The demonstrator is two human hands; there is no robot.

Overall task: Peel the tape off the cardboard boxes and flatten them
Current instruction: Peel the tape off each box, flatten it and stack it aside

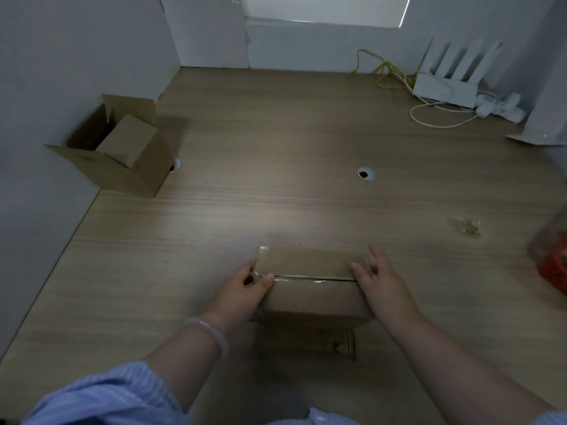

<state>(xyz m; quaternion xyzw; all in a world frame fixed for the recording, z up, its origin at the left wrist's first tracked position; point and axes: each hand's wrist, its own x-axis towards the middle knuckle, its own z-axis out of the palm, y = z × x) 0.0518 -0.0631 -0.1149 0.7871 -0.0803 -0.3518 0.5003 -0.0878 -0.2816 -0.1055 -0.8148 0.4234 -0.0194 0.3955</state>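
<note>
Nothing legible so far: the one faint mark, on the front of the open box (122, 176) at the left edge of the desk (276, 133), is too blurred to read. That open box has its flaps up and a smaller box (129, 139) sits tilted inside it. In the far right corner there's a white router (445, 90) with its antennas up, a yellow cable (383, 69) tangled beside it and a white power strip (503, 107) just to its right. A round grommet hole (366, 174) sits mid-desk. Toward the right edge lies a crumpled wad of clear tape (464, 227), and a clear container (552, 265) with something red inside is cut off by the frame. Now the action: the sealed box (310, 299) sits at the middle of the near edge, and a glossy tape strip (306, 277) runs along its top seam. A flat corrugated sheet (306, 348) pokes out from under its near side. The left hand (242, 296), with a pale bracelet (208, 328) on the wrist and a blue striped sleeve (107, 397), curls round the box's left end, its thumb pressed on the tape. The right hand (380, 283) lies against the right end with fingers straight and spread and its thumb resting on top by the seam.
</note>
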